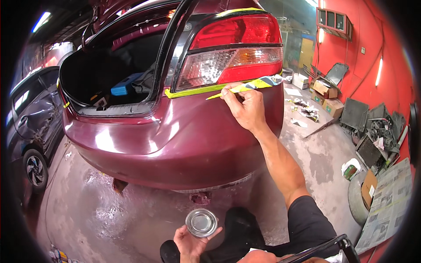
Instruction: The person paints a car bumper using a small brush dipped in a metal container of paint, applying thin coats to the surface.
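Observation:
My right hand (245, 105) pinches a twisted yellow-green strip of masking tape (258, 83) with dark and whitish patches. Its thin end points left, over the maroon bumper (184, 153); whether the other end touches the car I cannot tell. Flat yellow tape (188, 93) runs along the lower edge of the red and clear tail light (232, 52), and more lies along its top. Low in front of me, my left hand (190, 243) grips a round silver metal tin (201, 222), its ringed circular face turned up.
The car's open trunk (114, 65) holds a blue object (125, 85). A dark, dented car (37, 109) stands at the left. Along the red wall at the right are cardboard boxes (326, 90), dark scrap parts (372, 127) and a newspaper-covered panel (386, 210). Paper scraps (305, 109) litter the floor.

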A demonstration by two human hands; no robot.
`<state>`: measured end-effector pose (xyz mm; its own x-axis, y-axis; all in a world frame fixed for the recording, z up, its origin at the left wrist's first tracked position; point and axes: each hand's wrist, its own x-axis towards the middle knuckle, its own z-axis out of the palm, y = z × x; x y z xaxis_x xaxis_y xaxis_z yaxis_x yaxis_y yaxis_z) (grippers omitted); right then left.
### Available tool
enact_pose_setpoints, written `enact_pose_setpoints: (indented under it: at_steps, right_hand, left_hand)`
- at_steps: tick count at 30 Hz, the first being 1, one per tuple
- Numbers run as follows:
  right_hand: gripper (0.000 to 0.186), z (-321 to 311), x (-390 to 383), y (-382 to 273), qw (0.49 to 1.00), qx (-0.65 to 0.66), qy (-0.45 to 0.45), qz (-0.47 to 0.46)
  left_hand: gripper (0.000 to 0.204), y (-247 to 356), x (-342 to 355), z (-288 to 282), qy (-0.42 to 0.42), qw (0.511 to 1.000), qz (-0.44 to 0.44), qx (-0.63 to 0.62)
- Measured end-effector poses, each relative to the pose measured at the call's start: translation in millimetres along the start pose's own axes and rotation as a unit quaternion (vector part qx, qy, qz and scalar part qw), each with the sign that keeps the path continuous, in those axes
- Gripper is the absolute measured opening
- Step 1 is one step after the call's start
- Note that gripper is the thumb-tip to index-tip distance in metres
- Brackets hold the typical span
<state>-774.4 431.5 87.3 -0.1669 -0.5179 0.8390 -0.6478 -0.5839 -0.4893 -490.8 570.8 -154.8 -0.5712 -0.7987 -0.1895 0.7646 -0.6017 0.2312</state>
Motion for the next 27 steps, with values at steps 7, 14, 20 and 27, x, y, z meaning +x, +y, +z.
enact_pose_setpoints:
  at_steps: [7,14,20,27]
  right_hand:
    - [0.016,3.8,1.9,5.1,0.998,0.018,0.032,-0.046]
    - [0.017,3.5,1.4,3.8,0.999,0.012,0.026,-0.03]
    - [0.017,2.2,1.9,3.4,1.0,-0.002,0.007,-0.014]
    - [0.018,2.6,1.0,2.7,0.999,0.008,0.018,-0.026]
  left_hand:
    - [0.073,-0.2,2.5,-4.5,-0.007,1.0,-0.005,0.006]
    - [0.071,-0.9,2.4,-5.4,-0.007,1.0,-0.002,0.013]
    - [0.07,-2.0,1.6,-4.8,-0.009,1.0,-0.003,0.006]
    - [0.07,-3.0,0.6,-7.9,-0.001,1.0,0.001,-0.005]
